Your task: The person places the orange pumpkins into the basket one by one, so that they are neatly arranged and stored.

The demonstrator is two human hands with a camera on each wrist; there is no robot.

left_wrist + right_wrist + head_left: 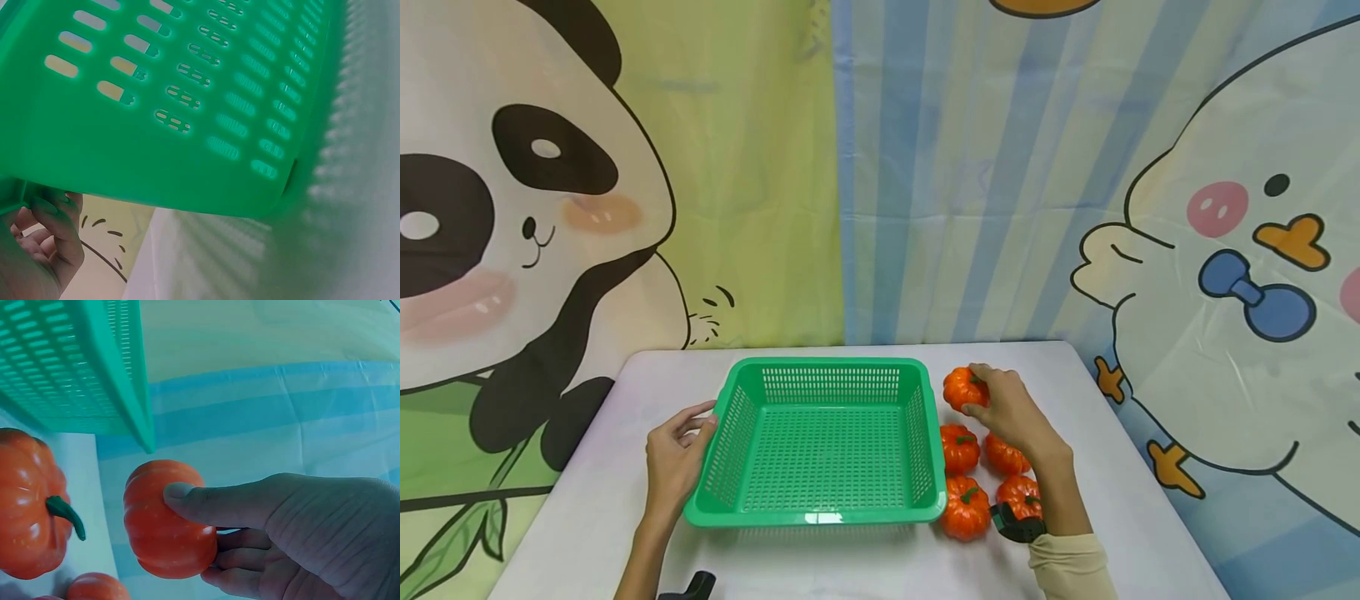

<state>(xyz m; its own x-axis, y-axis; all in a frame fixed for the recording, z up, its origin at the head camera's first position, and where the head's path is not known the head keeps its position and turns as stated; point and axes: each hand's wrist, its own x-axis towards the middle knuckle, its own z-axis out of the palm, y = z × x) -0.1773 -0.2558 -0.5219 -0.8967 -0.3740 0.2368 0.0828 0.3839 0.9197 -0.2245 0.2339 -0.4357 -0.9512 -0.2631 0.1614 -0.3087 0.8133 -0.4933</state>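
Observation:
A green plastic basket with slotted walls stands on the white table, and its inside shows only the bare lattice floor. At its left side my left hand grips the rim; the left wrist view shows that hand with bent fingers under the basket's edge. Beyond the basket's right side, my right hand holds a small orange toy pumpkin between thumb and fingers. Close up in the right wrist view, the thumb lies across the ribbed side of this pumpkin, apart from the basket wall.
Several more orange pumpkins with green stems, among them a front one and one behind it, sit on the table along the basket's right side. Printed curtains hang behind the table's back edge.

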